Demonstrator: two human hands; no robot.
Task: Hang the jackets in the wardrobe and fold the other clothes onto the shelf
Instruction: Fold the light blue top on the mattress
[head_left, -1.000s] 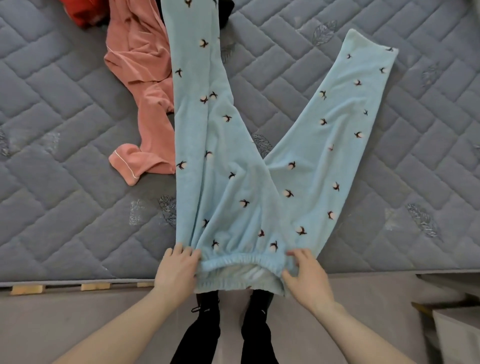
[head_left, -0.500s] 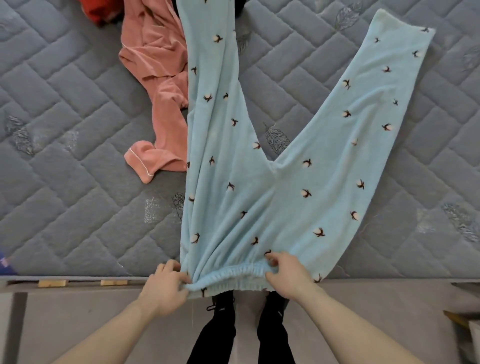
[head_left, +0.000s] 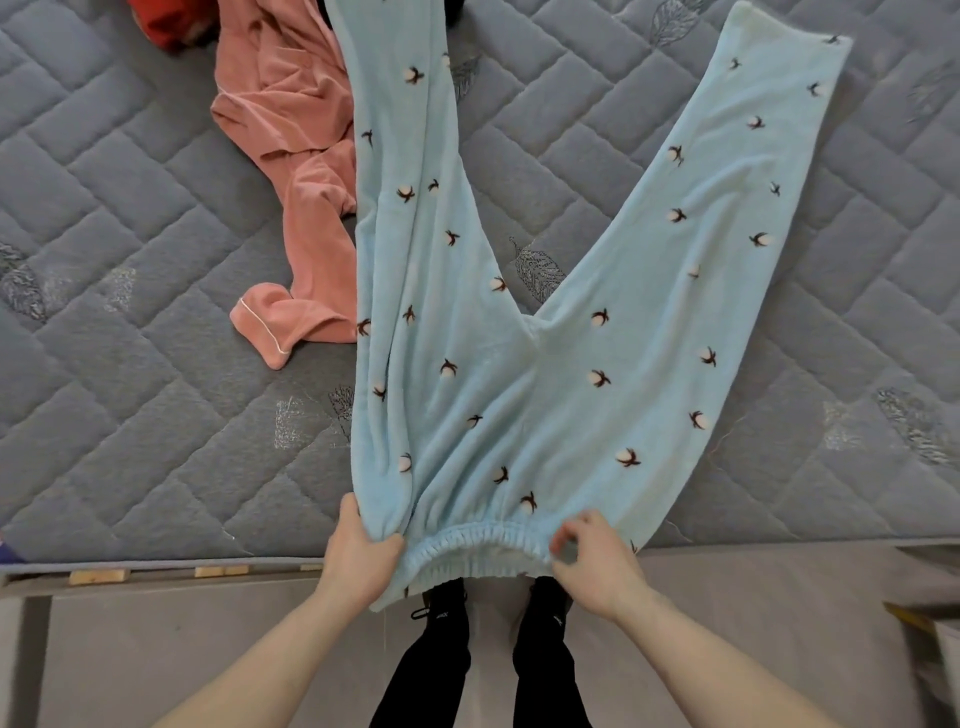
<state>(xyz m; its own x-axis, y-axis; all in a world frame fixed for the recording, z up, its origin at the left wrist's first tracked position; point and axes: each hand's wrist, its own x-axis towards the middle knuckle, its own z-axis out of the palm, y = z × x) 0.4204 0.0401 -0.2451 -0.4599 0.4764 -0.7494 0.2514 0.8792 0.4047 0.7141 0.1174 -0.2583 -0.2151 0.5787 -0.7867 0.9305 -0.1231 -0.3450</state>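
Closest to me, at six o'clock, my two dark shoes stand on the floor against the bed edge, and both forearms reach up from the bottom corners toward the mattress.

My left hand sits at about seven o'clock from the middle of the view. Its fingers are curled over the left corner of the waistband, so I have a firm pinch of fleece there. My right hand is at about five o'clock, on the right end of the same elastic band. Its fingers look bent at the cloth, but they are blurred and I cannot tell whether they have hold of it or are only brushing it.

The light blue pyjama trousers lie flat on the mattress, waistband hanging just over the near edge. One leg runs straight up to twelve o'clock and the other splays toward two. I judge I am holding the band taut at both ends to pull the fabric smooth before folding, and the splayed leg probably needs bringing over the straight one next.

Further off at eleven o'clock a crumpled pink garment touches the left edge of the straight leg, waiting its turn. Beyond it a scrap of red cloth shows at the top edge.
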